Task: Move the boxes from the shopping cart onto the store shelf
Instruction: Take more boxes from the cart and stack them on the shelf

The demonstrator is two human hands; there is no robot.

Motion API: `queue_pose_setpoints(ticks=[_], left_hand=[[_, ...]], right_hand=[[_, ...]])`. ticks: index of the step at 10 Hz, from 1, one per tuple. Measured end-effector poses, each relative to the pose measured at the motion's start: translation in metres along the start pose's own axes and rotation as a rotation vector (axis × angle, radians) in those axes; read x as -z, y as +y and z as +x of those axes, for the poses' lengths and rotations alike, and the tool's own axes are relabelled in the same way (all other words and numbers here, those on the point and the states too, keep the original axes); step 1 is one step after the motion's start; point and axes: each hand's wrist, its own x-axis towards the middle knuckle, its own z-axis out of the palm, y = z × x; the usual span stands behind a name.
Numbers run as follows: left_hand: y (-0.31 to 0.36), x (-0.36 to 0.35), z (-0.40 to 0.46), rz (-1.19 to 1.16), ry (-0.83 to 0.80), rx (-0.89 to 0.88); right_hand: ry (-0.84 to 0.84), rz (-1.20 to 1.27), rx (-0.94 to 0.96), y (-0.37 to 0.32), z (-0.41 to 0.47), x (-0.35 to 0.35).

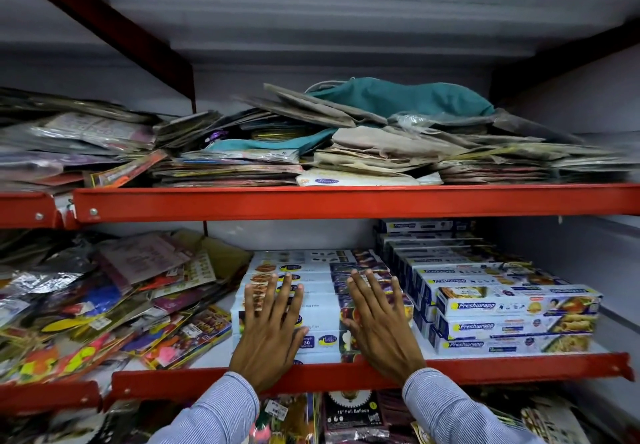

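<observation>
A stack of long white cling-film boxes [320, 308] lies on the middle shelf [346, 374], which has a red front edge. My left hand [268, 332] rests flat on the left half of the stack, fingers spread. My right hand [379, 325] lies flat on its right half, fingers also spread. Neither hand grips a box. To the right stands a tiered stack of white and blue Freshwrapp boxes [516, 319]. The shopping cart is out of view.
Loose colourful party packets [104, 308] crowd the left of the same shelf. The shelf above [346, 201] holds heaps of flat packets and a teal cloth bag [405, 97]. Below the red edge, foil balloon packs [353, 416] hang.
</observation>
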Motion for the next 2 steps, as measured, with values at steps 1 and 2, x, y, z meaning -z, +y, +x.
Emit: queue_pose_setpoints(ticks=[1,2], left_hand=[[0.001,0.018,0.000,-0.014,0.104,0.005],[0.004,0.065,0.010,-0.031,0.234,0.014]], right_hand=[[0.089,0.047,0.010,-0.006,0.001,0.014],[0.214,0.117,-0.018,-0.008,0.012,0.050]])
